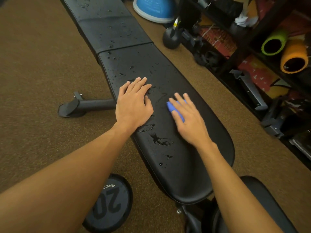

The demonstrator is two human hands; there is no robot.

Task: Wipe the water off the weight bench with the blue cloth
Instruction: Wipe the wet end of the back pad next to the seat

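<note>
A black padded weight bench [181,174] runs from the near centre to the far left. Water drops and small puddles [159,140] lie on its pad, mostly along the left side and further up. A folded blue cloth [172,107] sits on the pad under my right hand [190,118], which presses flat on it with fingers spread. Only the cloth's left edge shows. My left hand [134,105] rests flat on the wet pad, to the left of the cloth, holding nothing.
A dumbbell marked 20 [109,204] lies on the brown carpet at the near left. The bench's foot bar [84,105] sticks out left. A kettlebell [171,37], a blue balance dome [154,9] and a shelf with foam rollers [286,49] stand along the right.
</note>
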